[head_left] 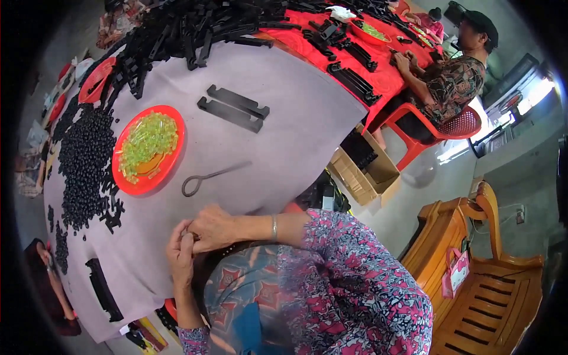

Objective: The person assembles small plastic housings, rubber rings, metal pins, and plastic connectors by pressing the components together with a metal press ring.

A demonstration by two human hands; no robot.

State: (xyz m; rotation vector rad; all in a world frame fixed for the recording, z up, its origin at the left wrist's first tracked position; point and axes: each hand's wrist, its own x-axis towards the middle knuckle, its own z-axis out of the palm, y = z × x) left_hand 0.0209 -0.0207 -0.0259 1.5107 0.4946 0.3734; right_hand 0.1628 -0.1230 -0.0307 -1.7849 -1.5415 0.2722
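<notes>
Two hands meet at the near edge of the table point(284, 94), which is draped in a pale grey cloth. Largest on it is the heap of black plastic strips point(189, 29) at twelve o'clock; a spread of small black beads point(86, 160) lies at nine. Beside the beads sits an orange plate point(133, 183) of short yellow-green tubes point(148, 139), and a bent wire hook point(204, 177) rests just right of it.

At six o'clock, the left hand point(180, 257) and right hand point(213, 228) are closed together, fingertips pinching a small dark piece point(188, 238). It is mostly hidden, so I cannot tell its shape; it may be one of the beads. Judging by its size, it should be light, hard and easily dropped, best pinched between thumb and forefinger tips.
</notes>
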